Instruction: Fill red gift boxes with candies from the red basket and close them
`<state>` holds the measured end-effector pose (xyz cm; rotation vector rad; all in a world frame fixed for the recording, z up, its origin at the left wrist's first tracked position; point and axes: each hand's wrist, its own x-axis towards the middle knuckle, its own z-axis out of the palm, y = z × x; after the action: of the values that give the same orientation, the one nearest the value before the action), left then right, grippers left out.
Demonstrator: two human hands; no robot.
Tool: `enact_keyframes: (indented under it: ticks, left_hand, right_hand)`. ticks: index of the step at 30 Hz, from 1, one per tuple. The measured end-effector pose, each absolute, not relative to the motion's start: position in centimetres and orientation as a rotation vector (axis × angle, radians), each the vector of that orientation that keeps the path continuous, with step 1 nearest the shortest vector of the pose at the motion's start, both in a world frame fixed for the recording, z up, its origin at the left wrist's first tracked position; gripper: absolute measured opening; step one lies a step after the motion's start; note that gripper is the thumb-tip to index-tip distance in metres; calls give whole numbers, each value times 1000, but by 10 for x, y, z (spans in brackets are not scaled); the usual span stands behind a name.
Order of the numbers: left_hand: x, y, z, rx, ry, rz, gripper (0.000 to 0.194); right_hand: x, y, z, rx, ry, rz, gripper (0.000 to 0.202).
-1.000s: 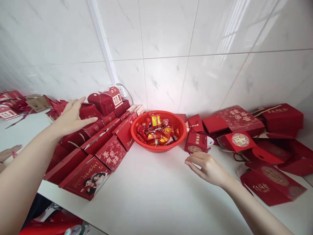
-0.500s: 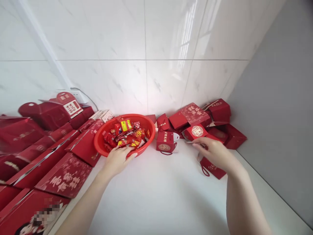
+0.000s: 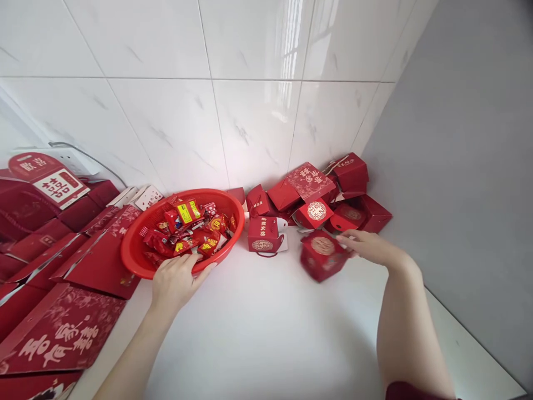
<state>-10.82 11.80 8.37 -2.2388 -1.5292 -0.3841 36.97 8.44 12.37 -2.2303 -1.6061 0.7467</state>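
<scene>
My left hand [image 3: 177,280] grips the near rim of a round red plastic basket [image 3: 134,261], fingers inside and thumb along the outer wall. Wrapped candies [image 3: 195,225] in red and yellow fill the basket. At the right, my right hand [image 3: 368,245] pinches the right side of a small dark red gift box [image 3: 322,253] with a round gold emblem; the box is slightly blurred. Between the basket and that box stands another small red box [image 3: 263,234] with gold lettering, a cord handle and pale flaps.
Against the tiled wall [image 3: 258,128] lies a pile of red boxes [image 3: 310,183]. Rows of larger red gift boxes [image 3: 58,328] line the left side. A grey panel [image 3: 466,166] closes off the right. A cable runs from a wall socket [image 3: 69,161].
My right hand has picked up the small red box that lay at the right and turned its emblem upward. The view has shifted; my left hand stays at the basket's rim.
</scene>
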Motion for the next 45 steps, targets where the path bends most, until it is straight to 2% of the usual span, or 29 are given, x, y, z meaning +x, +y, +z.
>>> enact_keyframes:
  ticks: [2, 6, 9, 12, 16, 18, 23, 27, 32, 36, 39, 42, 45]
  left_hand:
    - [-108, 118, 86, -2274, -1542, -400, 44]
    - [-108, 115, 92, -2387, -1529, -411, 47]
    - [-107, 112, 96, -2448, -1540, -385, 45]
    - [-105, 111, 99, -2467, -1576, -387, 45]
    - [-103, 109, 102, -2500, -1648, -447, 44]
    - [-101, 106, 108, -2529, -1674, -539, 42]
    - [-89, 81, 133, -2754, -1621, -936, 34]
    - [-76, 59, 145, -3055, -1370, -912, 33]
    - [-66, 48, 131, -3116, -1342, -607, 27]
    - [-71, 46, 105, -2946, -1657, -762, 25]
    - [-77, 44, 89, -2837, -1901, -942, 20]
    - [-76, 38, 83, -2751, -1925, -898, 17]
    - [-68, 31, 84, -2664, -1955, -832, 16]
  right_hand:
    - [345, 87, 131, -2018, -1740, 871, 44]
    - [301, 95, 126, -1909, -1850, 688, 42]
    - [275, 100, 108, -1956, -1969, 671, 57]
    - [254, 102, 89, -1952, -2062, 817, 68]
    - [229, 97, 80, -1570, -1919, 1198, 57]
    - [220, 90, 89, -1388, -1842, 1258, 56]
    - [208, 59, 131, -920, -2166, 983, 21]
    - [200, 46, 134, -567, -2296, 888, 27]
    - [196, 48, 102, -615, -2389, 737, 26]
    - [203, 46, 91, -665, -2443, 760, 9]
    - [209, 42, 90, -652, -2401, 847, 15]
    - [212, 41, 88, -691, -2350, 866, 29]
    - [210, 43, 81, -675, -2347, 877, 30]
